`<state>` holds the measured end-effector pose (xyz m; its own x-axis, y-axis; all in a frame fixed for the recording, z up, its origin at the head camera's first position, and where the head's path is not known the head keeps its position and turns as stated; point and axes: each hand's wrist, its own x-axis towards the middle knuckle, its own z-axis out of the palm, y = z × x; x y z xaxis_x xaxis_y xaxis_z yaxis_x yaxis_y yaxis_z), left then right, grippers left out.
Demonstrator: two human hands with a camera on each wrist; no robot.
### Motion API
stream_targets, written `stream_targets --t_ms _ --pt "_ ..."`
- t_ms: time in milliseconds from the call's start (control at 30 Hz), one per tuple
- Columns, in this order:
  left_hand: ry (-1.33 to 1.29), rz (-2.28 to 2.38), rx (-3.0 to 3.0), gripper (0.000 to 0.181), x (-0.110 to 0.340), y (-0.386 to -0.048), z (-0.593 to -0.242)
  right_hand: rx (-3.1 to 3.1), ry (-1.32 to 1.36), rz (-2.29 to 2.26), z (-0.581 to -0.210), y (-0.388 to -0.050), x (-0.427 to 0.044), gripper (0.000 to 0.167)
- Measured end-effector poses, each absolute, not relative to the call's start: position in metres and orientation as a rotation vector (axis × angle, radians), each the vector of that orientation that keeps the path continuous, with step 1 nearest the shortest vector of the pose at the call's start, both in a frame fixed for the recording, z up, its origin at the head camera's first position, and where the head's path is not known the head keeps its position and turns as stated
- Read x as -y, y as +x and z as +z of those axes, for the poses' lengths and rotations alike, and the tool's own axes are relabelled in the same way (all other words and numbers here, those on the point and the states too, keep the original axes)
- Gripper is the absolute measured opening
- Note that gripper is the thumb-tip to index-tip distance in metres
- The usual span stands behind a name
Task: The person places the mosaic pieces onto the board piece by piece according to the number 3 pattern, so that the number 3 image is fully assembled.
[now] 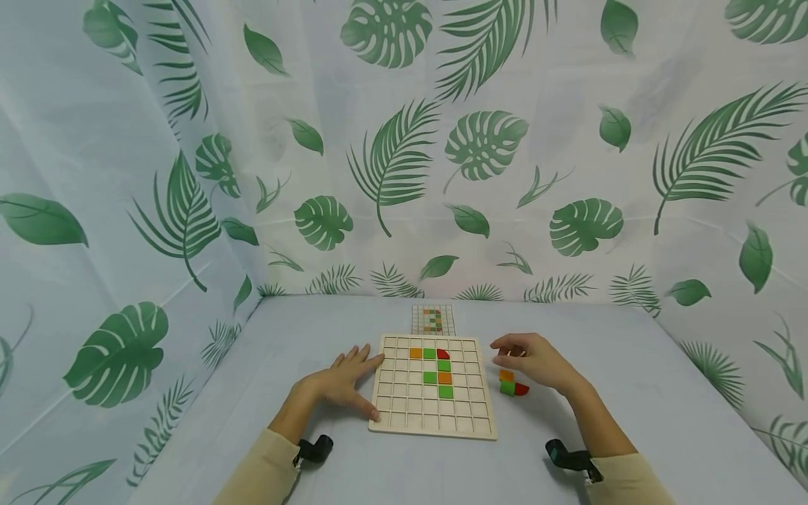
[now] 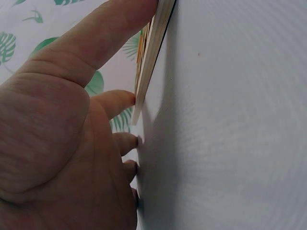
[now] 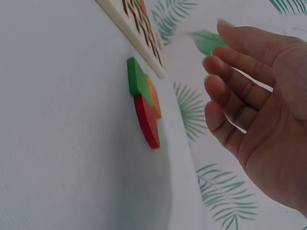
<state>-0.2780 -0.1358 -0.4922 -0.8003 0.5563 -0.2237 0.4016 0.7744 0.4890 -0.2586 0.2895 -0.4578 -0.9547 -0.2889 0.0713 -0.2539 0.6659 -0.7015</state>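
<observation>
A pale wooden grid board (image 1: 404,422) lies on the table with several green squares (image 1: 445,392), two orange squares (image 1: 445,378) and a red rounded piece (image 1: 443,354) in its cells. My left hand (image 1: 341,382) is spread at the board's left edge; its thumb (image 2: 120,28) and index finger touch the rim. My right hand (image 1: 539,361) hovers right of the board, its fingers loosely bent and nothing between them. Below it lie a loose orange piece (image 1: 506,376), a green square (image 3: 138,82) and a red rounded piece (image 3: 147,122), close together.
Behind the board is a small card (image 1: 418,325) printed with a grid and coloured cells. A white curtain (image 1: 404,266) with green leaves closes off the back and left of the pale table (image 1: 328,315). Each wrist carries a small black camera (image 1: 315,449).
</observation>
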Motion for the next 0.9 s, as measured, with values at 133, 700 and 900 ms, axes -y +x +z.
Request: stream_targets --t_ms 133,700,900 --pt "0.731 0.598 -2.615 0.123 0.135 -0.278 -0.491 -2.841 -0.448 -1.191 -0.457 -0.258 -0.299 0.035" --pt "0.741 0.604 -2.605 0.124 0.136 -0.279 -0.493 -2.706 -0.397 -1.172 -0.463 -0.258 -0.317 0.033" --pt "0.730 0.600 -2.603 0.125 0.136 -0.278 -0.492 -2.672 -0.456 -1.108 -0.465 -0.257 -0.321 0.027"
